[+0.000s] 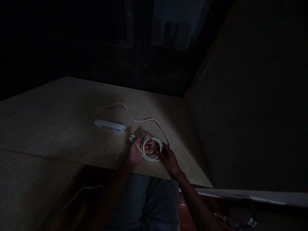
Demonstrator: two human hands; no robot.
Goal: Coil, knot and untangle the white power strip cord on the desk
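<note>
A white power strip [110,125] lies on the wooden table [60,122]. Its white cable [130,116] loops back and runs toward me. Several turns of that cable form a coil [152,149] that both hands hold just above the table's near edge. My left hand [137,150] lies palm up with its fingers through the coil and closed around the turns. My right hand [167,158] grips the coil's right side from above. The white plug [132,138] rests on the table just left of my left fingers.
The scene is very dim. A wall [240,122] rises along the table's right side, and dark cabinet doors [134,48] stand behind it. Another white cable [81,192] hangs below the table edge at the left. My lap is under the hands.
</note>
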